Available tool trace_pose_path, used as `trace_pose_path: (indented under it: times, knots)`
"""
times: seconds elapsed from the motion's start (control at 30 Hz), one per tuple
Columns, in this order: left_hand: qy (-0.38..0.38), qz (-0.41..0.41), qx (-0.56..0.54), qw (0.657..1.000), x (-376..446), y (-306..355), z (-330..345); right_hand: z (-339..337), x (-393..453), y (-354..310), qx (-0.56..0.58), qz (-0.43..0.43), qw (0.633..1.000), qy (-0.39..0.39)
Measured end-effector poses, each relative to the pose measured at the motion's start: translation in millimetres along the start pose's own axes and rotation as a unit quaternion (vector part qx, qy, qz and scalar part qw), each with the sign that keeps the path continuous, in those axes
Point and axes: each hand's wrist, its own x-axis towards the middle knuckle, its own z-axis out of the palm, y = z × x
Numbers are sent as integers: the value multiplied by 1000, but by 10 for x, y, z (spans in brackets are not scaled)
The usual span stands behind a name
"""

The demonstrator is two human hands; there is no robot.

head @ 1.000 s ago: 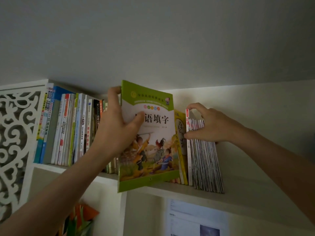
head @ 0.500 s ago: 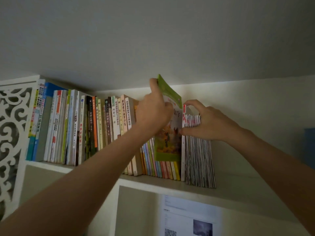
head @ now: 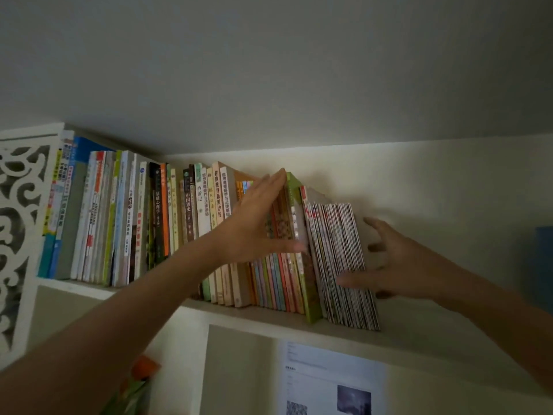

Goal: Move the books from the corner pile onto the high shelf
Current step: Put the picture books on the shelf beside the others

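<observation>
Close under a pale ceiling (head: 269, 70), a white high shelf (head: 419, 336) is seen fixed to the wall, with a carved white fretwork panel (head: 21, 235) closing its left end. A printed sheet (head: 332, 381) is pinned to the wall below. The shelf is filled from the panel rightward by a long row of upright books (head: 143, 223), ended by a green book (head: 299, 250) wedged upright among them and, just beside it, a tight block of thin booklets (head: 341, 265) leaning slightly left. The left hand (head: 257, 226) is laid flat with straight fingers against the book tops beside the green book; nothing is gripped. The right hand (head: 395, 265) is spread open, its fingertips touching the booklets' spines and outer face. Bare shelf is left to the right of the booklets.
</observation>
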Motion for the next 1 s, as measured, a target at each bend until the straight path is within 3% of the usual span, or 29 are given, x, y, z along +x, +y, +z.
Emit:
trace_pose_path:
  times: [0.1,0.27,0.37,0.47,0.57,0.77,1.0]
  knots:
    - [-2,-17,-35,999,43,-5,0,76,-33,108,-18,-12,1000,-17]
    - [16,-34,155,987,197,43,223,180,20,128,-76,-44,996,-3]
    - [24,-39,179,983,254,50,232,227,81,160,-105,-54,993,4]
    - [31,-10,160,987,170,54,242,216,95,184,-118,-59,991,-16]
    - [1,45,132,990,14,71,337,139,39,186,-32,-46,998,-22]
    - [15,11,64,998,-31,89,415,90,93,283,81,-9,996,-43]
    - [31,-9,5,999,-39,163,447,169,42,361,84,-3,996,-20]
